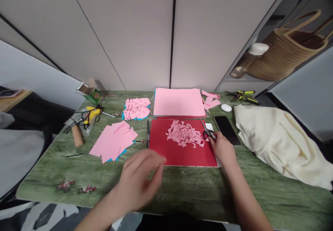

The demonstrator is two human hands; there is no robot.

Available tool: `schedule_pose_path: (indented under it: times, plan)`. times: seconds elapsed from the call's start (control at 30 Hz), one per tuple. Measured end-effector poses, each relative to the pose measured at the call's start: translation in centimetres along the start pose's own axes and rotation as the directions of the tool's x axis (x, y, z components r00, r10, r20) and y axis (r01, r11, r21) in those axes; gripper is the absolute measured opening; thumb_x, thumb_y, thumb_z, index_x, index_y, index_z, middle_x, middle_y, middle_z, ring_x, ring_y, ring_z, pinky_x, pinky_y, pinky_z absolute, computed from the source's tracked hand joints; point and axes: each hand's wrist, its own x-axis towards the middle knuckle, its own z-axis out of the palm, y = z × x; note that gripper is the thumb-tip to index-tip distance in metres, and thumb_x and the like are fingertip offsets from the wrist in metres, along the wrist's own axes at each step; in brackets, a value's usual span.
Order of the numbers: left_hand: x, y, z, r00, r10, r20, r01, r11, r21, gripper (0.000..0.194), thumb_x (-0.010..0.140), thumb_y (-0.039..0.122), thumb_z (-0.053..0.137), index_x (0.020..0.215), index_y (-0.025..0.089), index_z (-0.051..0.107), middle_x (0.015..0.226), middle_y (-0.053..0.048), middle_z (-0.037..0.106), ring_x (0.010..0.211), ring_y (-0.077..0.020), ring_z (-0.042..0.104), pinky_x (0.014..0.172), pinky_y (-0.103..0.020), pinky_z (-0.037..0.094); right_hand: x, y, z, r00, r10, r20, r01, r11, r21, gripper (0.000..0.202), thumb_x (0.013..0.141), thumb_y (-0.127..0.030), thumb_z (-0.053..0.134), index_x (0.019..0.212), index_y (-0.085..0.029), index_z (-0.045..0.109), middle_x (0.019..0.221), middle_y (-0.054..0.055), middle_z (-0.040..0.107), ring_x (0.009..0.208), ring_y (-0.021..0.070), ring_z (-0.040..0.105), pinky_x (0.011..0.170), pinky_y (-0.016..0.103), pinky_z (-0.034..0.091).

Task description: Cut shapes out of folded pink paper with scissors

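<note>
A pair of black-handled scissors [208, 134] lies at the right side of a red sheet [182, 158], blades pointing away from me. My right hand [224, 150] has its fingers closed at the scissors' handles. Just left of the blades, a heap of small pink paper scraps [183, 133] covers the middle of the red sheet. My left hand [142, 180], blurred by motion, hovers over the sheet's near left corner. Its thumb and curled fingers are apart, and I see nothing between them.
Pink sheets [179, 102] are stacked behind the red one. Leftward are pink cut shapes [136, 108], loose pink pieces [113, 140], a black pen [148, 133] and a yellow-handled tool [91, 114]. A phone [225, 128], cream cloth [275, 140] and pliers [244, 97] lie rightward.
</note>
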Motion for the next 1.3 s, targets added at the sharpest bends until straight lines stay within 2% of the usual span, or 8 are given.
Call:
schedule_pose_path:
  times: [0.07, 0.17, 0.23, 0.33, 0.63, 0.8, 1.07, 1.3]
  plan:
    - [1.1, -3.6, 2.5, 0.966, -0.234, 0.109, 0.215, 0.964, 0.158, 0.017, 0.084, 0.029, 0.047, 0.094, 0.02, 0.058, 0.084, -0.005, 0.063, 0.068, -0.017, 0.059, 0.061, -0.03, 0.046, 0.1, 0.4, 0.1, 1.0, 0.022, 0.012, -0.021, 1.0, -0.002, 0.029, 0.088, -0.039, 0.044, 0.099, -0.014, 0.053, 0.089, 0.013, 0.066, 0.074, 0.0233, 0.065, 0.058, 0.028, 0.04]
    - [0.2, -8.9, 5.6, 0.783, -0.586, 0.209, 0.476, 0.78, 0.405, 0.028, 0.083, 0.041, 0.047, 0.088, 0.015, 0.057, 0.085, -0.01, 0.063, 0.073, -0.0215, 0.061, 0.065, -0.032, 0.043, 0.3, 1.2, 0.2, 0.999, 0.038, 0.034, -0.038, 0.999, -0.002, 0.027, 0.087, -0.039, 0.045, 0.095, -0.015, 0.056, 0.086, 0.012, 0.066, 0.073, 0.0234, 0.065, 0.058, 0.029, 0.041]
    - [-1.2, -11.2, 6.9, 0.696, -0.682, 0.225, 0.546, 0.705, 0.453, 0.032, 0.081, 0.046, 0.048, 0.084, 0.016, 0.057, 0.084, -0.011, 0.064, 0.071, -0.022, 0.062, 0.063, -0.03, 0.04, 0.2, 1.8, 0.2, 0.998, 0.045, 0.047, -0.045, 0.999, 0.001, 0.026, 0.085, -0.038, 0.047, 0.094, -0.015, 0.057, 0.085, 0.012, 0.066, 0.074, 0.0233, 0.064, 0.059, 0.029, 0.041]
    - [-2.6, -12.6, 7.9, 0.643, -0.735, 0.216, 0.617, 0.664, 0.422, 0.032, 0.078, 0.048, 0.052, 0.081, 0.017, 0.057, 0.078, -0.009, 0.065, 0.071, -0.0218, 0.062, 0.061, -0.028, 0.036, -0.2, 2.6, 0.2, 0.996, 0.071, 0.063, -0.071, 0.997, 0.0, 0.027, 0.084, -0.039, 0.048, 0.092, -0.015, 0.058, 0.081, 0.012, 0.067, 0.072, 0.0241, 0.064, 0.058, 0.029, 0.04]
    - [-3.7, -13.3, 8.8, 0.747, -0.639, 0.185, 0.661, 0.744, -0.096, 0.028, 0.075, 0.041, 0.055, 0.063, 0.019, 0.044, 0.054, 0.005, 0.047, 0.055, -0.0117, 0.046, 0.057, -0.023, 0.033, -1.9, 4.7, 0.6, 0.993, 0.093, 0.078, -0.096, 0.995, 0.035, 0.026, 0.082, -0.04, 0.048, 0.089, -0.017, 0.059, 0.074, 0.009, 0.068, 0.068, 0.0238, 0.065, 0.053, 0.028, 0.037]
    - [-5.0, -12.6, 8.2, 0.692, -0.672, 0.265, 0.691, 0.508, -0.514, 0.027, 0.076, 0.043, 0.056, 0.086, 0.018, 0.052, 0.068, 0.001, 0.061, 0.066, -0.0145, 0.057, 0.064, -0.024, 0.042, -2.5, 5.7, 0.9, 0.993, 0.093, 0.067, -0.097, 0.994, 0.055, 0.027, 0.082, -0.042, 0.048, 0.088, -0.018, 0.06, 0.073, 0.009, 0.069, 0.067, 0.0244, 0.065, 0.052, 0.028, 0.037]
    - [-8.7, -12.3, 4.6, 0.453, -0.855, 0.255, 0.682, 0.148, -0.716, 0.044, 0.054, 0.046, 0.075, 0.083, 0.019, 0.056, 0.07, 0.0, 0.069, 0.064, -0.0186, 0.064, 0.06, -0.028, 0.049, -2.8, 5.6, 0.8, 0.995, 0.085, 0.053, -0.089, 0.993, 0.078, 0.028, 0.081, -0.042, 0.048, 0.089, -0.018, 0.06, 0.076, 0.009, 0.069, 0.066, 0.0239, 0.065, 0.055, 0.029, 0.04]
    - [-14.7, -15.0, -5.9, 0.205, -0.977, -0.066, 0.7, 0.193, -0.687, 0.047, 0.04, 0.044, 0.082, 0.075, 0.02, 0.061, 0.062, 0.006, 0.068, 0.053, -0.0139, 0.062, 0.049, -0.02, 0.048, -3.0, 5.8, 0.9, 0.994, 0.087, 0.062, -0.091, 0.993, 0.079, 0.03, 0.081, -0.044, 0.046, 0.088, -0.018, 0.06, 0.075, 0.008, 0.068, 0.065, 0.0247, 0.064, 0.053, 0.029, 0.04]
